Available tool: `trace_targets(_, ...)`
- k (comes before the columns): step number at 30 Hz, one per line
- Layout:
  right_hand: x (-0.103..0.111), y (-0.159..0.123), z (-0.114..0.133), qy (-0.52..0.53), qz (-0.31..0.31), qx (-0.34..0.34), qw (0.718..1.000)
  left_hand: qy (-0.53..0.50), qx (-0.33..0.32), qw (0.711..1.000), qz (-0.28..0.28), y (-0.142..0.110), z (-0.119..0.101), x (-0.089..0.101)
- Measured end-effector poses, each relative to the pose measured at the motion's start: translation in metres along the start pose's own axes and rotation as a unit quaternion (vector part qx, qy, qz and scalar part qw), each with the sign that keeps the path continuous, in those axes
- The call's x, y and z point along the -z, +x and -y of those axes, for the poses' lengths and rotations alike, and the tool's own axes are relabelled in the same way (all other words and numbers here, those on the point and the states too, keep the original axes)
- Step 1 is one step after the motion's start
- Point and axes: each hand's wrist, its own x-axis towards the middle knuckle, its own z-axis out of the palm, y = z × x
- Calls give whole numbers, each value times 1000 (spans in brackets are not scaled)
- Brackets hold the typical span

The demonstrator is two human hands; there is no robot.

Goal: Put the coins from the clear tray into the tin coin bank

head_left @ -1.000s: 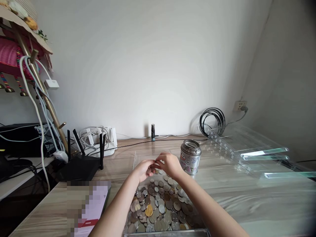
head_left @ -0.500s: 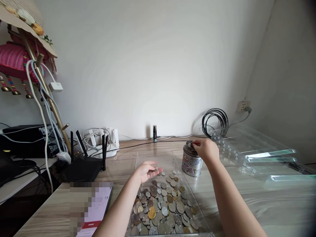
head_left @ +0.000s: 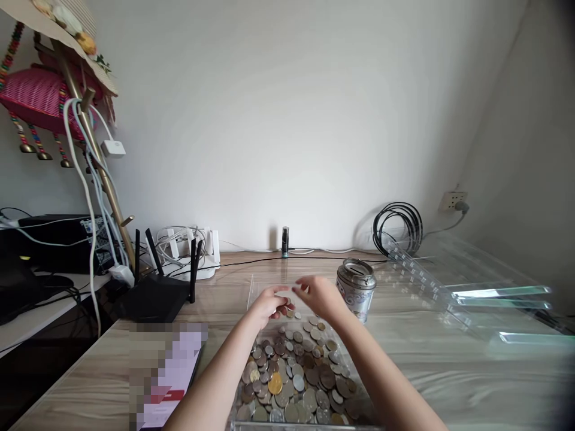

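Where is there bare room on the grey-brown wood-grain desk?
Widest patch: desk between the right forearm, silver floral tin and clear plastic panels. Narrower: left of the flat lilac object. Crowded: the clear plastic tray of round metal coins, and around the black antennaed router.

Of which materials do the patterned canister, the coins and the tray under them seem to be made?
The canister: probably metal; its grey top has shiny highlights. The coins: metal by their look, mostly dull silver-grey, with one gold-coloured. The tray: clear, glossy plastic or perhaps glass; the tabletop shows through.
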Motion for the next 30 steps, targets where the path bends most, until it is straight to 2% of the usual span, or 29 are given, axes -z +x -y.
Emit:
trace_targets(3,-23,-2,10,7,84,28,996,-9,1,1000,15,1,1,0)
trace_targets(5,-28,-3,10,17,109,36,993,-15,21,999,41,1,1,0)
trace_targets(7,-24,-3,8,25,104,36,994,-31,48,995,76,0,2,2)
trace_targets(9,-11,-1,1,32,50,23,998,-63,74,990,98,-2,1,3)
trace_targets(11,9,3,-13,33,-67,-15,997,-99,92,985,106,-6,-2,5)
trace_targets(13,31,7,-35,17,-200,-87,976,-132,100,981,103,-9,-6,5)
trace_targets(14,40,9,-48,0,-237,-130,963,-146,102,979,98,-11,-8,4)
trace_targets(15,47,10,-62,-11,-251,-172,953,-159,104,978,90,-13,-10,4)
trace_targets(17,56,10,-84,-15,-232,-220,947,-175,109,977,64,-14,-12,3)
trace_targets(20,56,10,-100,-20,-203,-223,953,-184,102,977,28,-13,-12,3)
trace_targets(27,53,11,-92,-109,-192,-222,950,-153,73,986,9,-9,-6,5)
trace_targets(30,55,8,-81,-89,-267,-173,944,-146,74,986,1,-9,-7,5)
